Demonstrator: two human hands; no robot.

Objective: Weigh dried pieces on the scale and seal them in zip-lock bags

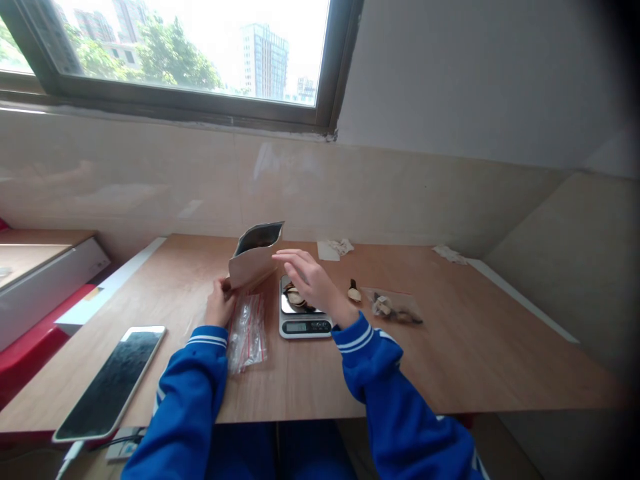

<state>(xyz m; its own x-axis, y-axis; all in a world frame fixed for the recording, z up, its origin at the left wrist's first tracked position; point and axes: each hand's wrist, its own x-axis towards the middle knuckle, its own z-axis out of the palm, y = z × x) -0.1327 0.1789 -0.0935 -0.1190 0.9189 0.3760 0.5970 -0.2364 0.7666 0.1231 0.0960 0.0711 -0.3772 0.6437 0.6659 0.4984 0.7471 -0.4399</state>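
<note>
My left hand [220, 301] grips the lower left side of a brown pouch [253, 267], whose silvery mouth gapes open and tilts toward the right. Over a small digital kitchen scale [306, 328] hovers my right hand [309, 280], fingers stretched out toward the pouch's edge and holding nothing I can see. Pale, dark-edged dried slices [296, 297] lie on the scale's plate, partly hidden by that hand. Several clear zip bags [249, 333] with red strips lie flat between my left hand and the scale.
One dried slice [354, 292] lies right of the scale, beside a clear bag holding dried pieces [395, 308]. A smartphone [113, 383] with a cable lies at the left edge. Crumpled tissue [342, 247] rests near the wall.
</note>
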